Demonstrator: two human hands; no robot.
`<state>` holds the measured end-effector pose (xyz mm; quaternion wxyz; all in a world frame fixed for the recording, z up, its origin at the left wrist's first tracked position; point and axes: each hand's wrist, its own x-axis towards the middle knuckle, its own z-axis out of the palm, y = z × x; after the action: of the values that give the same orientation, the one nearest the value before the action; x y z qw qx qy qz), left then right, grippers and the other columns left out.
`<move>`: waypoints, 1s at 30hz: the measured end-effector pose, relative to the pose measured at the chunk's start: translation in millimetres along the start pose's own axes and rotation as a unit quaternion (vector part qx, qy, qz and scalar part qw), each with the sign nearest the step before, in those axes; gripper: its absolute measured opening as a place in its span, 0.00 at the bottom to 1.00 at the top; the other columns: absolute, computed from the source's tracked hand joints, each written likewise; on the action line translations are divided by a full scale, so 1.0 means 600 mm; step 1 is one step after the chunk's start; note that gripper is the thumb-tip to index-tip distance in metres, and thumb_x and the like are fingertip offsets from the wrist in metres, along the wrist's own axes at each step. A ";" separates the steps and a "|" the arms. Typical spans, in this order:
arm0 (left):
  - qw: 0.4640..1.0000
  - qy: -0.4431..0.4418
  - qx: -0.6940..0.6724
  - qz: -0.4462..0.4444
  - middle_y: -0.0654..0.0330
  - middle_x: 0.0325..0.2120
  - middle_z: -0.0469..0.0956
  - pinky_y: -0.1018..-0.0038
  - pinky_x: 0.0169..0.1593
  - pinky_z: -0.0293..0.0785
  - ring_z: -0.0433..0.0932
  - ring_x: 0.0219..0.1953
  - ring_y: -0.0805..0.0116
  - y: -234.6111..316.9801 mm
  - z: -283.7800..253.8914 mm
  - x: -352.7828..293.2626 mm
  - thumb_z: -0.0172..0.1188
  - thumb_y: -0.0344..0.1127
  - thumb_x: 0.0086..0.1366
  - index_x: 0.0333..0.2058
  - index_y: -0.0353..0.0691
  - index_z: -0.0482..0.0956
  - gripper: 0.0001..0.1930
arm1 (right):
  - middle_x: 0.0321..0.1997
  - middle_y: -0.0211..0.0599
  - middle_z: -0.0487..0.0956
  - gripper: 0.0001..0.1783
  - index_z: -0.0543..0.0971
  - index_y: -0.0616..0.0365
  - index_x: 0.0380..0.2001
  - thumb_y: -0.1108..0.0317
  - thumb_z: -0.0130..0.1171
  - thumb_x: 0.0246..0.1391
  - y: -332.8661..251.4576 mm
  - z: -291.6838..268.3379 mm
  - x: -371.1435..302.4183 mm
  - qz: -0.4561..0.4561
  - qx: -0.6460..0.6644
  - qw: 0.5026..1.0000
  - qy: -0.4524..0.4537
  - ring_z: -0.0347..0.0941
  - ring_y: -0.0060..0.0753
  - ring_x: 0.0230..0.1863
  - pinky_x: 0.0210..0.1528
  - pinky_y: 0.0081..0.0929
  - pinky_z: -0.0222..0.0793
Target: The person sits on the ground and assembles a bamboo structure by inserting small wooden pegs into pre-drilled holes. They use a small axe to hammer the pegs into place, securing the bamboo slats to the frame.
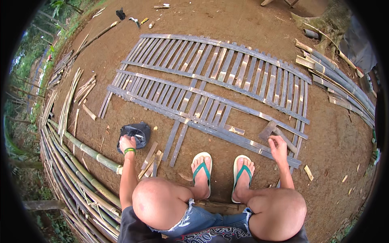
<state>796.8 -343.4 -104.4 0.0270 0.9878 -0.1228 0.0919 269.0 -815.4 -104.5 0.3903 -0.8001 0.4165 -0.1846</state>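
Observation:
At the near-left rim of a crumpled black plastic bag, my left hand is closed with its fingers bent over the opening. What its fingertips hold, if anything, is hidden. My right hand hovers over the near right of a bamboo slat panel, thumb and fingers drawn together in a pinch. Anything in that pinch is too small to make out. Just beyond it lies a hatchet, its dark blade on the slats and its handle slanting behind my fingers.
Short bamboo offcuts lie between the bag and my feet. Long bamboo poles are stacked along the left, with split strips beyond. More split bamboo rests at the far right. A yellow-handled tool lies at the back.

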 end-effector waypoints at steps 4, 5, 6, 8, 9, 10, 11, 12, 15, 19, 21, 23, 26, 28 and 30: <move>0.905 -0.141 -0.322 0.240 0.53 0.21 0.77 0.68 0.34 0.74 0.77 0.26 0.65 0.194 -0.180 0.023 0.61 0.35 0.63 0.29 0.31 0.79 0.10 | 0.37 0.44 0.82 0.10 0.84 0.64 0.41 0.72 0.65 0.57 -0.178 -0.019 0.020 -0.117 0.079 0.984 -0.105 0.81 0.37 0.37 0.43 0.30 0.77; 0.872 -0.204 -0.348 0.277 0.57 0.22 0.78 0.71 0.34 0.73 0.75 0.26 0.71 0.248 -0.243 0.013 0.62 0.34 0.65 0.31 0.31 0.80 0.10 | 0.38 0.44 0.82 0.10 0.83 0.64 0.42 0.72 0.65 0.57 -0.225 -0.007 0.030 -0.168 0.104 0.970 -0.138 0.82 0.37 0.38 0.43 0.31 0.77; 0.839 -0.251 -0.346 0.337 0.57 0.26 0.80 0.71 0.35 0.75 0.78 0.29 0.71 0.313 -0.279 0.013 0.63 0.35 0.66 0.33 0.33 0.81 0.09 | 0.38 0.43 0.82 0.11 0.83 0.63 0.43 0.72 0.65 0.58 -0.272 -0.021 0.039 -0.204 0.132 0.956 -0.167 0.82 0.37 0.39 0.44 0.32 0.77; 0.770 -0.344 -0.381 0.380 0.63 0.27 0.78 0.76 0.37 0.74 0.74 0.31 0.77 0.427 -0.358 -0.020 0.65 0.33 0.67 0.34 0.33 0.81 0.08 | 0.41 0.41 0.82 0.15 0.82 0.62 0.49 0.72 0.64 0.59 -0.341 -0.017 0.057 -0.228 0.170 0.935 -0.210 0.82 0.35 0.41 0.45 0.31 0.78; 0.728 -0.378 -0.413 0.395 0.64 0.27 0.78 0.76 0.36 0.74 0.75 0.30 0.78 0.465 -0.375 -0.034 0.65 0.33 0.67 0.35 0.33 0.81 0.08 | 0.41 0.41 0.82 0.16 0.81 0.62 0.51 0.73 0.63 0.60 -0.367 -0.007 0.065 -0.227 0.220 0.928 -0.198 0.81 0.33 0.41 0.46 0.30 0.78; 0.699 -0.406 -0.409 0.423 0.65 0.28 0.79 0.77 0.35 0.74 0.74 0.30 0.79 0.502 -0.383 -0.044 0.66 0.33 0.67 0.36 0.34 0.82 0.07 | 0.41 0.41 0.82 0.16 0.81 0.63 0.52 0.73 0.63 0.60 -0.385 -0.004 0.069 -0.233 0.234 0.927 -0.180 0.81 0.33 0.41 0.46 0.30 0.78; 0.676 -0.409 -0.414 0.452 0.65 0.28 0.79 0.78 0.34 0.73 0.74 0.30 0.80 0.541 -0.389 -0.056 0.66 0.33 0.66 0.37 0.34 0.82 0.08 | 0.40 0.41 0.82 0.17 0.80 0.63 0.52 0.73 0.62 0.60 -0.399 -0.009 0.080 -0.242 0.245 0.926 -0.156 0.81 0.33 0.41 0.47 0.29 0.79; 0.671 -0.403 -0.428 0.453 0.66 0.28 0.79 0.78 0.34 0.73 0.74 0.30 0.81 0.567 -0.393 -0.073 0.66 0.33 0.66 0.37 0.34 0.82 0.07 | 0.40 0.40 0.82 0.17 0.80 0.64 0.52 0.74 0.62 0.60 -0.402 -0.013 0.083 -0.242 0.238 0.929 -0.146 0.81 0.32 0.40 0.46 0.28 0.79; 0.653 -0.427 -0.481 0.399 0.64 0.29 0.80 0.76 0.35 0.74 0.76 0.31 0.78 0.625 -0.371 -0.096 0.67 0.31 0.65 0.37 0.34 0.82 0.07 | 0.40 0.37 0.82 0.16 0.80 0.65 0.52 0.75 0.61 0.61 -0.379 -0.024 0.091 -0.204 0.268 0.935 -0.115 0.81 0.27 0.39 0.45 0.25 0.78; 0.690 -0.139 -0.485 0.519 0.58 0.34 0.80 0.71 0.38 0.76 0.79 0.34 0.66 0.665 -0.297 -0.156 0.70 0.29 0.59 0.37 0.35 0.83 0.09 | 0.36 0.35 0.83 0.13 0.80 0.67 0.47 0.76 0.64 0.60 -0.312 -0.010 0.072 -0.069 0.355 0.930 -0.063 0.80 0.19 0.37 0.40 0.21 0.78; 0.681 -0.064 -0.459 0.567 0.54 0.36 0.79 0.66 0.41 0.77 0.80 0.38 0.56 0.679 -0.251 -0.190 0.71 0.27 0.54 0.37 0.36 0.84 0.11 | 0.34 0.37 0.85 0.13 0.80 0.68 0.45 0.75 0.66 0.59 -0.274 0.002 0.066 -0.055 0.294 0.954 -0.031 0.80 0.18 0.33 0.36 0.21 0.78; 0.692 -0.080 -0.444 0.563 0.54 0.35 0.79 0.65 0.41 0.78 0.81 0.38 0.54 0.668 -0.203 -0.225 0.71 0.26 0.54 0.37 0.36 0.84 0.10 | 0.32 0.37 0.85 0.12 0.80 0.68 0.43 0.74 0.66 0.58 -0.257 0.026 0.062 -0.030 0.293 0.955 -0.018 0.80 0.18 0.32 0.35 0.22 0.78; 0.717 -0.107 -0.482 0.492 0.54 0.33 0.80 0.66 0.39 0.78 0.81 0.35 0.55 0.682 -0.137 -0.266 0.70 0.25 0.55 0.35 0.35 0.84 0.08 | 0.32 0.38 0.85 0.12 0.79 0.68 0.43 0.74 0.66 0.58 -0.204 0.057 0.064 0.018 0.282 0.959 -0.008 0.80 0.19 0.32 0.35 0.22 0.78; 0.728 -0.115 -0.506 0.448 0.53 0.31 0.81 0.67 0.38 0.78 0.82 0.33 0.54 0.683 -0.094 -0.264 0.70 0.26 0.56 0.34 0.34 0.84 0.07 | 0.32 0.39 0.85 0.11 0.80 0.68 0.42 0.72 0.66 0.58 -0.174 0.075 0.082 0.033 0.271 0.961 -0.040 0.81 0.21 0.32 0.35 0.22 0.78; 0.760 -0.158 -0.535 0.334 0.52 0.29 0.83 0.70 0.36 0.77 0.83 0.30 0.58 0.689 -0.058 -0.255 0.70 0.27 0.59 0.34 0.33 0.85 0.05 | 0.33 0.42 0.85 0.12 0.81 0.67 0.41 0.69 0.67 0.59 -0.136 0.076 0.099 0.018 0.192 0.980 -0.045 0.82 0.27 0.33 0.37 0.26 0.78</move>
<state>542.6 -704.9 -86.6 0.4990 0.7095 -0.4765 -0.1434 374.8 -813.8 -71.5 0.5579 -0.7105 0.3695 -0.2177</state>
